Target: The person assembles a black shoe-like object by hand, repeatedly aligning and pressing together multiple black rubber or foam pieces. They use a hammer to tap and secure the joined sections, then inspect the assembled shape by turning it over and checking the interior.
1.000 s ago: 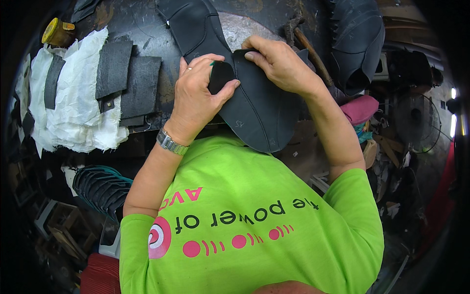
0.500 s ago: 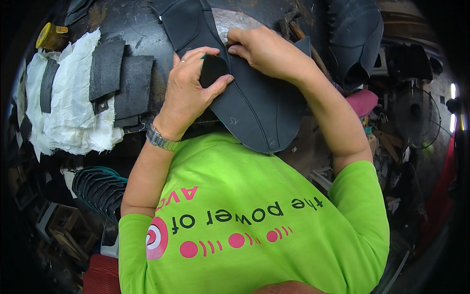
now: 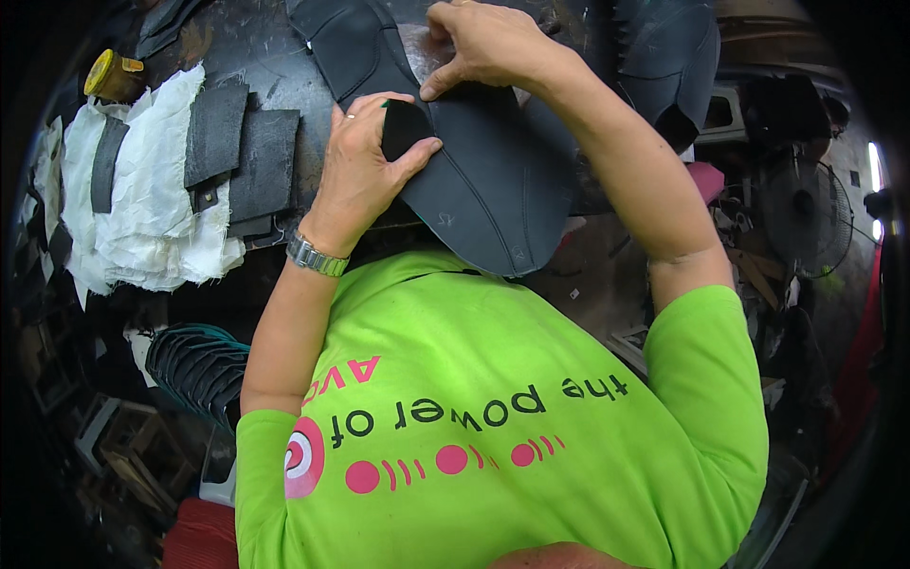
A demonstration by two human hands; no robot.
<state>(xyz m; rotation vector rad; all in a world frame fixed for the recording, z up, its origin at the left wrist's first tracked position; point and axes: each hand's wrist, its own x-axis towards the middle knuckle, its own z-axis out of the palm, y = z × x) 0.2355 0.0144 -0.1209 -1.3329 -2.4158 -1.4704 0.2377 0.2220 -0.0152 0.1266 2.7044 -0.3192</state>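
At the left end of the worktop [image 3: 275, 62], toward its far left corner, a yellow-lidded jar [image 3: 114, 76] stands just beside a pile of white cloth [image 3: 152, 204]. The cloth reaches the near edge and bears dark grey pads [image 3: 216, 133], with more of them at its right side. Below the near edge on this side is a row of curved dark pieces [image 3: 194, 370] with teal edging.

Next comes the left hand [image 3: 365, 156], wearing a wristwatch [image 3: 316, 256]. It is closed on the black stitched piece [image 3: 483, 161], a dark flap [image 3: 403, 128] showing between its thumb and fingers. The piece lies right of the pads, its broad rounded end past the near edge, close to the person's shirt. Another black part [image 3: 346, 43] with a curved seam extends toward the far edge; whether the two are joined cannot be told.

The lengthwise seams look already finished, and light marks show on the broad end. The flap is not lying flat, so the work around it seems incomplete; how much remains is unclear.

The right hand [image 3: 479, 43] is above the piece, thumb and forefinger spread wide, the thumb at the piece's border. Toward the worktop's right end are black shaped parts [image 3: 664, 57]; beyond that end stands a fan [image 3: 806, 218].
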